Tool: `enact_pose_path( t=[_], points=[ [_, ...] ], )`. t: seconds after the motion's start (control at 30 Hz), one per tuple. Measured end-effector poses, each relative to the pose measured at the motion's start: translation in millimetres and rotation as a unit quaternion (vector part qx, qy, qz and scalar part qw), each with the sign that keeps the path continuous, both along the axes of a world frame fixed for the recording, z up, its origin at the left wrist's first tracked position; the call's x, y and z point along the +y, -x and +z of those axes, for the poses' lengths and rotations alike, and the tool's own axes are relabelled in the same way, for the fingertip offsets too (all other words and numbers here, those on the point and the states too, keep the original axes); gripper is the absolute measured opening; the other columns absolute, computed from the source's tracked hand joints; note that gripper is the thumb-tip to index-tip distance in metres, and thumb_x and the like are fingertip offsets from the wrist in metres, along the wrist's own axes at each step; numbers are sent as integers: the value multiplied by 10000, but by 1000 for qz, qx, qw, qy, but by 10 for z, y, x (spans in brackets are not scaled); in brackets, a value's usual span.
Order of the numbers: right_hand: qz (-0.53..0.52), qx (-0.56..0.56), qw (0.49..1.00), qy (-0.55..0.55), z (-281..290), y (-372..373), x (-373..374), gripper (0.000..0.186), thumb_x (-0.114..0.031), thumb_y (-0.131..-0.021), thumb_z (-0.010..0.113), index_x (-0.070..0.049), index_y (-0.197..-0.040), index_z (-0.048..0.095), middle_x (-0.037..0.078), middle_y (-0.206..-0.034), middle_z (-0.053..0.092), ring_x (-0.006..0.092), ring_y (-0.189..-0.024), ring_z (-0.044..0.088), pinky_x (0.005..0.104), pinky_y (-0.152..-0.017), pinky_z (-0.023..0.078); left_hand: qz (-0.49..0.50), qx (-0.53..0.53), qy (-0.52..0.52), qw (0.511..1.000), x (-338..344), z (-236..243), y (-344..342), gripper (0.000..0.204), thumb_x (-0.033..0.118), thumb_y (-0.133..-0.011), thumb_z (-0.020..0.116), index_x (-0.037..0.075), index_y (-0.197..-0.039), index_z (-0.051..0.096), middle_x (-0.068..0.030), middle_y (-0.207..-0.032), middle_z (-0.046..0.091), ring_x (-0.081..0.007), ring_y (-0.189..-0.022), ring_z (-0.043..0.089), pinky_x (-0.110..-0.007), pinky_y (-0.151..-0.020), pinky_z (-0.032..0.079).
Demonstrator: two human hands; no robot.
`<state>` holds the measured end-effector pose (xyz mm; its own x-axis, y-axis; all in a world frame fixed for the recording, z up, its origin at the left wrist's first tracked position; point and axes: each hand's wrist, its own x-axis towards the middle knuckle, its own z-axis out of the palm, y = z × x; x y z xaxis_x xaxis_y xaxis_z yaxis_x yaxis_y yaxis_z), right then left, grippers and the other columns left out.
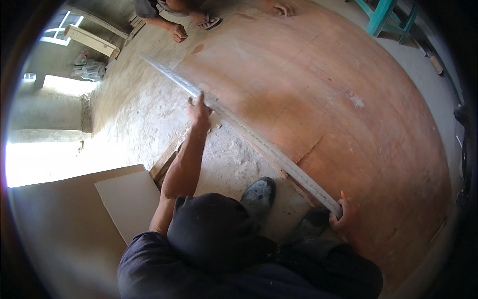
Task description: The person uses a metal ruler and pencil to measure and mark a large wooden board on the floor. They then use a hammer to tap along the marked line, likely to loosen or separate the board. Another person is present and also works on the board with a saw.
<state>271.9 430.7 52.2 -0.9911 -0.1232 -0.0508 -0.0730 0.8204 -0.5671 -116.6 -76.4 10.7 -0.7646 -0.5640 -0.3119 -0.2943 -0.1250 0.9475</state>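
Note:
A long grey metal straightedge (259, 142) lies slantwise along the left edge of a large reddish-brown plywood sheet (338, 99) on the floor. My left hand (200, 112) reaches out and presses on the straightedge near its middle, thumb out to the left. My right hand (343, 215) grips its near end, fingers curled around it. My two dark shoes (259, 195) (309, 225) stand on the concrete just beside the sheet's edge, between my hands.
Another person squats at the sheet's far end, one hand (177, 33) and a sandalled foot (210, 21) on the floor. A teal stool (383, 17) stands at the back right. Pale boards (130, 202) lie at my lower left. Wooden beams (92, 41) rest at the far left.

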Motion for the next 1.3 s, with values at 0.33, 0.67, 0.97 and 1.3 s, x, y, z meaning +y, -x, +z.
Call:
enact_pose_path(
  t=[0.33,0.67,0.97,1.3],
  points=[
    [3,-86,996,39,270,32,-242,505,-269,-684,893,-63,-1052,615,149,-1003,576,355,-881,610,453,-760,499,115,47,-144,982,-1047,119,-399,328,377,-1003,596,91,-1149,535,-181,-852,592,-349,-754,620,-507,-704,569],
    [-42,9,999,-30,545,331,-357,581,-388,-661,921,-87,-1056,620,117,-1001,593,342,-863,645,453,-702,523,36,192,-255,947,-465,1050,-645,260,304,-1038,555,54,-1103,527,-167,-818,586,-296,-740,589,-437,-723,542],
    [-83,172,981,40,837,715,-194,472,-347,-677,914,-57,-892,610,122,-777,525,312,-656,567,423,-584,469,-247,536,24,807,279,2436,-963,828,664,-1027,318,-20,-1490,373,-334,-1236,615,-421,-972,709,-485,-836,603],
    [-145,330,931,54,1344,839,108,176,-197,-838,695,-59,-863,589,126,-753,516,298,-653,537,396,-614,468,-504,172,237,813,1288,1150,-779,409,240,-991,694,-81,-1242,659,-197,-1109,742,-282,-1022,720,-368,-902,555]
  ],
)
